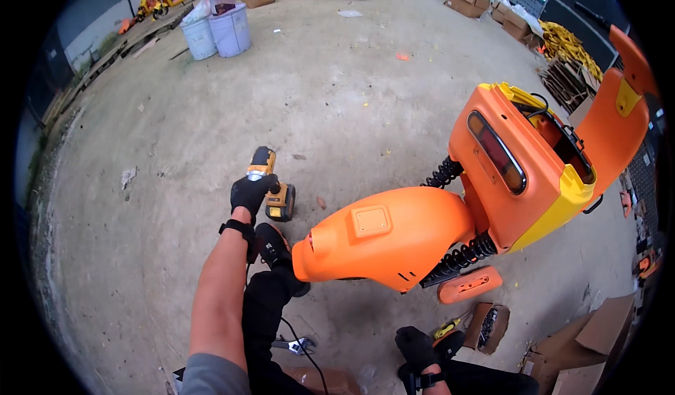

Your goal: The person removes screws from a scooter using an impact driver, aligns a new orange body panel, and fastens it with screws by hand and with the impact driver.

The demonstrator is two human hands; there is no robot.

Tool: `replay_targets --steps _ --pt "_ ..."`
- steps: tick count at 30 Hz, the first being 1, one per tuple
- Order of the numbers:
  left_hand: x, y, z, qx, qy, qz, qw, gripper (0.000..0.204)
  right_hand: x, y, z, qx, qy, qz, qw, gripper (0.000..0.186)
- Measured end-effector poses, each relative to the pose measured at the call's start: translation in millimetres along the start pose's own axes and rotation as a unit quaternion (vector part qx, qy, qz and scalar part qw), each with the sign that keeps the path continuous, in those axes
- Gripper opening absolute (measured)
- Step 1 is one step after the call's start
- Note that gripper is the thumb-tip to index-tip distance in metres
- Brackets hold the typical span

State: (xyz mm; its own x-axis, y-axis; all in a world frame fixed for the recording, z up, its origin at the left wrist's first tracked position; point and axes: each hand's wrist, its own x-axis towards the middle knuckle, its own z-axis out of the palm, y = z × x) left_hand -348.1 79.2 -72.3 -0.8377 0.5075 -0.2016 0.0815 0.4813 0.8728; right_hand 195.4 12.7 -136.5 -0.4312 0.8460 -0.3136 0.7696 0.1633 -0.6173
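Note:
My left hand [252,192], in a black glove, is wrapped round the grip of a yellow and black cordless drill [280,204], held out over the floor beside my shoe [272,245]. To its right stands an orange scooter, its rounded rear fender [394,233] toward me. A dark red tail light [496,152] sits in the body above two black coil springs [460,256]. Low and near, my right hand [416,348], also gloved, is closed beside my other shoe; whatever its curled fingers hold, if anything, is hidden. A yellow-handled tool [447,327] lies close to it.
An adjustable wrench [299,345] and a black cable [306,353] lie near my legs. A small box of metal parts [499,332], an orange oblong part [470,285] and an open carton [583,346] are at right. Two buckets [230,32] stand far left.

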Motion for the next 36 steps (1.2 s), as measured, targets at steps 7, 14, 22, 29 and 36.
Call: replay_targets --steps 7,14,22,29,36 --pt "-50.4 99.1 -105.8 0.065 0.042 0.136 0.988 0.046 -5.7 -23.5 -13.4 0.067 0.022 -0.062 0.996 0.021" --pt "-181.4 188.1 -206.1 0.126 -0.045 0.283 0.95 0.037 -26.9 -113.1 -84.5 0.357 0.014 -0.095 0.929 0.02" --pt "-342.3 239.0 -150.9 0.179 -0.286 0.358 0.871 0.046 -85.1 -176.0 -189.4 0.097 0.308 -0.391 0.862 0.077" --pt "-430.9 218.3 -65.5 0.154 -0.514 0.349 0.768 0.058 -143.6 -132.2 -189.5 0.25 -0.102 -0.344 0.899 0.057" --pt "-470.1 218.1 -31.9 0.223 -0.62 0.409 0.631 0.065 -158.7 -102.8 -130.0 0.415 -0.109 -0.394 0.813 0.041"
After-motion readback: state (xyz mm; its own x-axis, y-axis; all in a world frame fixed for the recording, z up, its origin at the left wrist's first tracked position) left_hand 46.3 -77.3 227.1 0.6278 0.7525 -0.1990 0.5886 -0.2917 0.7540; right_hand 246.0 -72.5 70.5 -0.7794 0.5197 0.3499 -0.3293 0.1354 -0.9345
